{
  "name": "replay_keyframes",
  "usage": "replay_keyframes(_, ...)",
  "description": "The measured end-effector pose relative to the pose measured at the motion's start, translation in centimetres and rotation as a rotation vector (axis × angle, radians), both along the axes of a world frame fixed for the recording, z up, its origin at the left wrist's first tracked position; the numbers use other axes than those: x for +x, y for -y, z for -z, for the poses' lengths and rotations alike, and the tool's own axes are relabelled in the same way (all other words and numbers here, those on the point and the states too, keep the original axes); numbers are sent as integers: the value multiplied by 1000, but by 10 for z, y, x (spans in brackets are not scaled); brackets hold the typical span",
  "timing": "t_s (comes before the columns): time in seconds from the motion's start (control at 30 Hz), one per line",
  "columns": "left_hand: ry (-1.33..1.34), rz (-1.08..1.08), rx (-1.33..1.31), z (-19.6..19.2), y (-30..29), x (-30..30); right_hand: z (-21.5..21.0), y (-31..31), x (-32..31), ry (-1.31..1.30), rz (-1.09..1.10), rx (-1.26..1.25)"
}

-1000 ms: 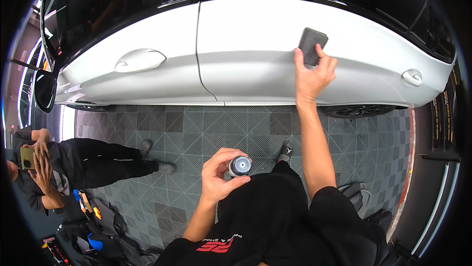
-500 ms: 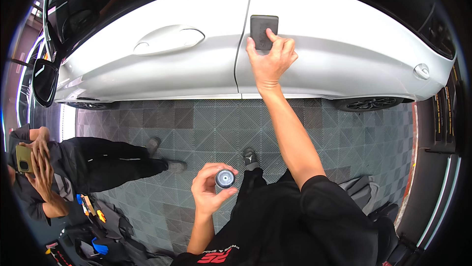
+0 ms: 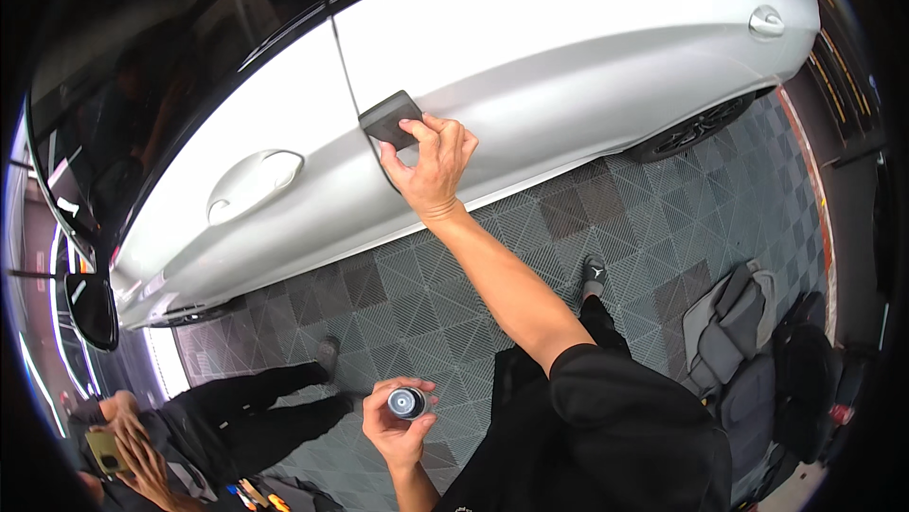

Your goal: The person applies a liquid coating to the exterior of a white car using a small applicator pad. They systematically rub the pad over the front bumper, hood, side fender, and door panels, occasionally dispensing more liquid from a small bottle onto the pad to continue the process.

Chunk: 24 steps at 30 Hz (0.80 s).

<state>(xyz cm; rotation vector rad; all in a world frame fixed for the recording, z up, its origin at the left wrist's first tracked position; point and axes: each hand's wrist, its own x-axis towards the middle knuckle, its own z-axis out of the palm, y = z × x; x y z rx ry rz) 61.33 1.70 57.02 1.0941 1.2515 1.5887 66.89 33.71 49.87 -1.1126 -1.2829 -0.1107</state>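
Observation:
A black rectangular applicator block point(image 3: 390, 118) lies against the white car's side panel point(image 3: 530, 86), next to the dark seam between two panels. My right hand point(image 3: 434, 163) grips it, fingers and thumb along its near edge. Lower down, away from the car, my left hand point(image 3: 396, 429) is closed round a small round bottle point(image 3: 406, 403), seen from its top end. The bottle's body is mostly hidden by its top and my fingers. A car door handle point(image 3: 256, 187) sits left of the block.
At lower left a person point(image 3: 142, 455) holds a phone point(image 3: 106, 452) in both hands. Grey seats or covers point(image 3: 734, 327) lie on the tiled floor point(image 3: 530, 275) at right. The car's side mirror point(image 3: 92, 311) juts out at far left; a wheel point(image 3: 696, 128) shows at right.
The view has turned and shifted, so the car now slants up to the right. My right hand keeps the block against the panel near the seam; my left still holds the bottle.

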Motion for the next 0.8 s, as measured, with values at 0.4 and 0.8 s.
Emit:
replay_keyframes(0.4,-35,107,-54,-12,-39,39,-2,-27,105,-63,147,-24)
replay_keyframes(0.8,-77,291,-50,-16,-90,104,-10,-73,262,-83,351,-29)
